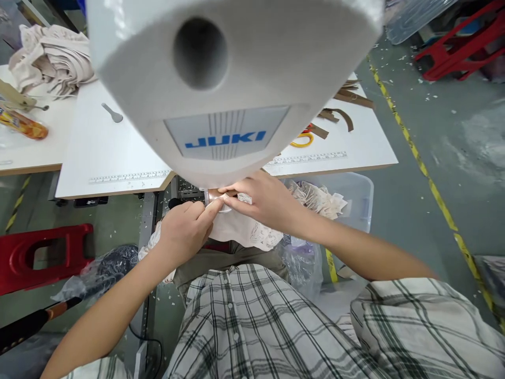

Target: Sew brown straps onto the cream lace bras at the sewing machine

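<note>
A large white sewing machine head [134, 89] with a JUKI label hangs over the work and hides the needle area. Under its lower edge, my left hand [185, 231] presses its fingertips onto pale cloth [236, 229] with a lace edge. From the other side my right hand [266, 202] meets it, thumb and fingers closed on the same cloth near the machine's narrow bed. The fingertips of both hands almost touch. Below them the cloth hangs over my lap.
Folded pale cloth [55, 60] lies at the far left, near an orange bottle [23, 125]. Yellow-handled scissors [303, 140] and brown strips [335, 116] are on the white tabletop [102, 152]. A clear bin [361, 200] holds fabric pieces [321, 199]. A red stool [81, 252] stands left.
</note>
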A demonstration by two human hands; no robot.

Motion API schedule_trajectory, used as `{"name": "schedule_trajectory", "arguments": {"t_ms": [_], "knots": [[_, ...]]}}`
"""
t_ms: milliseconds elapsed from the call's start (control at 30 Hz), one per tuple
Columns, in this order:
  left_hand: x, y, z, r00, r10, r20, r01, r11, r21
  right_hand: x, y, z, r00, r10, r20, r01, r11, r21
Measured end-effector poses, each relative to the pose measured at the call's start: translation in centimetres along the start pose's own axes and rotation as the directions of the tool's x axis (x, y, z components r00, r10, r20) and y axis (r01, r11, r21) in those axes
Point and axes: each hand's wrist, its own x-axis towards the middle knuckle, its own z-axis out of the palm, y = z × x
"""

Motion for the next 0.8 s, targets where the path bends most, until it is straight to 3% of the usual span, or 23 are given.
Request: {"name": "schedule_trajectory", "arguments": {"t_ms": [100, 200, 300, 367, 500, 667, 800], "knots": [[0.5, 0.6, -0.9, 0.985, -0.104, 0.136, 0.102, 0.995, 0.016, -1.9, 0.9, 2.4, 0.958, -0.067, -0.279, 0.041, 0.994, -0.097], [0.8, -0.8, -0.9, 0.982, -0.027, 0.185, 0.045, 0.994, -0.096, -2.9, 1.2, 4.2, 0.918, -0.050, -0.393, 0.018, 0.996, -0.084], [0.9, -3.0, -0.3, 0.970, 0.118, 0.211, -0.075, 0.977, -0.201, -3.3, 1.0, 5.1, 0.931, 0.043, -0.362, -0.023, 0.998, 0.058], [1.1, -3.6, -0.1, 0.970, 0.149, 0.194, -0.118, 0.980, -0.161, -3.7, 1.0, 5.5, 0.941, 0.147, -0.303, -0.078, 0.970, 0.230], [1.3, -1.8, -0.6, 0.981, 0.104, 0.164, -0.106, 0.994, 0.005, -4.3, 1.1, 5.9, 0.928, 0.275, -0.252, -0.125, 0.866, 0.483], [1.6, 1.6, -1.3, 0.980, -0.065, 0.188, 0.047, 0.994, 0.101, -3.0, 1.6, 4.4, 0.935, 0.180, -0.305, -0.064, 0.934, 0.352], [2.2, 2.9, -1.4, 0.967, -0.170, 0.192, 0.148, 0.981, 0.125, -1.1, 2.4, 3.2, 0.955, 0.148, -0.256, -0.062, 0.947, 0.316]]}}
